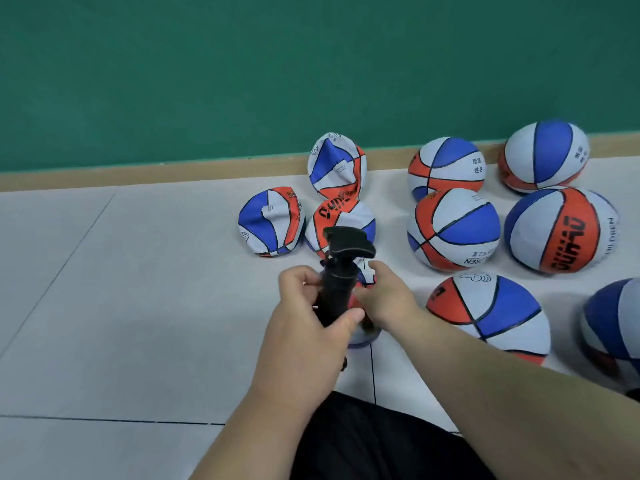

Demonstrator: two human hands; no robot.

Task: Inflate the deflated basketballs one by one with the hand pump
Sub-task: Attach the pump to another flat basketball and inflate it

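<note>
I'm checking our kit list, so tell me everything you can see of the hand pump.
The hand pump is all black, plastic by its look, with a wide curved T-handle on top and a round barrel below a collar. It stands nearly upright over a partly hidden basketball on the pale floor. The left hand wraps the barrel, thumb across its front. The right hand holds the ball beside it. The pump's lower end and needle are hidden.

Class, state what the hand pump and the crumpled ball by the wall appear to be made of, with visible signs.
Hand pump: probably matte black plastic; dull, uniform surface, moulded handle. Crumpled ball: likely soft rubber or synthetic skin, matte; it folds and creases sharply.
</note>
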